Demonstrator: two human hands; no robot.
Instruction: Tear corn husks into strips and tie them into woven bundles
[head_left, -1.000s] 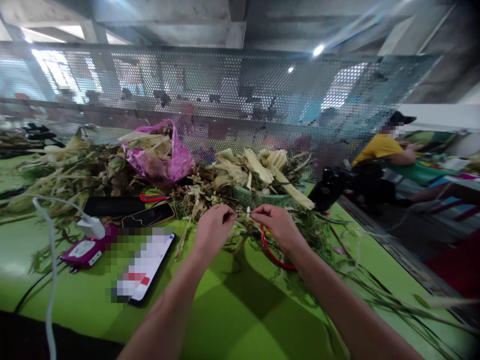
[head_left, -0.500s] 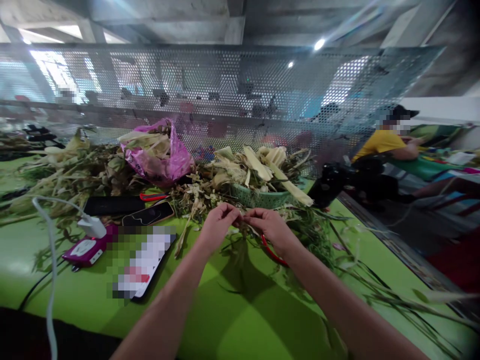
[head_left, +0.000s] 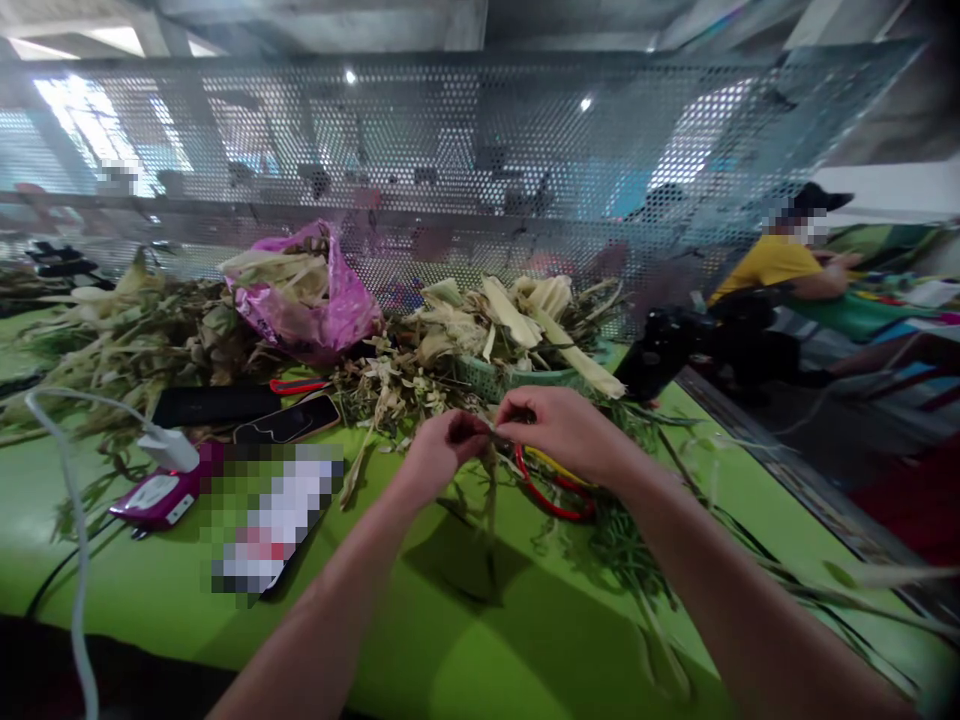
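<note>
My left hand (head_left: 442, 455) and my right hand (head_left: 566, 430) meet over the table's middle, fingertips nearly touching. Both are closed in a pinch on a thin dried plant strip (head_left: 491, 490), whose lower end dangles below the fingers. The exact kind of plant is hard to make out. Just under my right hand lies a looped red handle (head_left: 544, 500) with some yellow, probably of a cutting tool; its other end is hidden. Beyond the hands, a green basket (head_left: 517, 376) holds pale dried husks (head_left: 517, 315).
Dried leaves (head_left: 135, 340) are heaped at the left, beside a pink plastic bag (head_left: 341, 310). A phone (head_left: 289, 420), a red-handled cutter (head_left: 296, 386) and a purple power strip (head_left: 154, 495) lie nearby. Green stems (head_left: 622, 550) spread rightward. A person in yellow (head_left: 780, 270) sits beyond.
My right hand has risen a little and turned away from the left, showing more of the red handle. The plant strip now hangs more plainly below the fingers. The view has tilted slightly down.
</note>
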